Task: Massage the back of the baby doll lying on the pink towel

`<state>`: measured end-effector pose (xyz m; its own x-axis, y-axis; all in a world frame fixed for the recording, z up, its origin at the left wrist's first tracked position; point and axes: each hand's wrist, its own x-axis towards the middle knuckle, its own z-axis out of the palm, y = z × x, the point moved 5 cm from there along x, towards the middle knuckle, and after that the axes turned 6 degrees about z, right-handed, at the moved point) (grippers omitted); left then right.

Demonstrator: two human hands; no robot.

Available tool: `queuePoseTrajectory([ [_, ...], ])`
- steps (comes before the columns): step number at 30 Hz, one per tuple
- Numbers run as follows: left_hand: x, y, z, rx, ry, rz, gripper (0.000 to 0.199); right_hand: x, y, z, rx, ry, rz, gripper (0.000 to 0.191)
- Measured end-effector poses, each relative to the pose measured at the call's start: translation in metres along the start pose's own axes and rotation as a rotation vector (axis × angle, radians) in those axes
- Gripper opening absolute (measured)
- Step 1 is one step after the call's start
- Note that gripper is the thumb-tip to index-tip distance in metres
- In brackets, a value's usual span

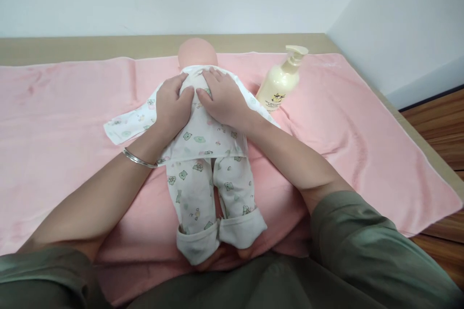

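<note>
One head-worn view, facing forward and down, near the doll [210, 147]

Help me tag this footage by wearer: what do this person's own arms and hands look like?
The left hand and right hand are ungloved, with no rings visible. A slim, silver-coloured bangle circles the left forearm near the wrist. The left sleeve and right sleeve are dark green, leaving both forearms bare.

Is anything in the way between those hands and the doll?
Only the printed shirt: the left hand and right hand rest on it, over the doll's upper body. The pump bottle is off to the right, not between.
</note>
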<state>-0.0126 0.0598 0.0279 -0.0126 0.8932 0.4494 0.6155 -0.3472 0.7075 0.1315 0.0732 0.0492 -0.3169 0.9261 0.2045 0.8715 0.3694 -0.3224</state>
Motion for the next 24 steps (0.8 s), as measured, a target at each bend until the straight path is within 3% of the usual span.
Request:
queuePoseTrajectory([
  [7, 0.0, 0.005, -0.002, 0.063, 0.011, -0.061, 0.034, -0.009, -0.003, -0.002, -0.036, 0.057, -0.024, 0.044],
  [13, 0.0, 0.007, -0.001, 0.073, 0.023, -0.059, 0.034, -0.016, -0.011, -0.002, -0.119, 0.061, 0.004, 0.05],
  [17, 0.001, 0.009, -0.002, 0.086, 0.05, -0.024, 0.022, -0.025, -0.022, -0.008, -0.089, 0.083, -0.104, 0.055],
  [22, 0.002, 0.01, -0.002, 0.093, 0.052, -0.047, 0.014, -0.034, -0.024, -0.024, 0.065, 0.287, -0.18, 0.068],
  [24, 0.002, 0.009, -0.002, 0.09, 0.051, -0.058, 0.013, -0.031, -0.02, -0.018, 0.09, 0.277, -0.139, 0.07],
])
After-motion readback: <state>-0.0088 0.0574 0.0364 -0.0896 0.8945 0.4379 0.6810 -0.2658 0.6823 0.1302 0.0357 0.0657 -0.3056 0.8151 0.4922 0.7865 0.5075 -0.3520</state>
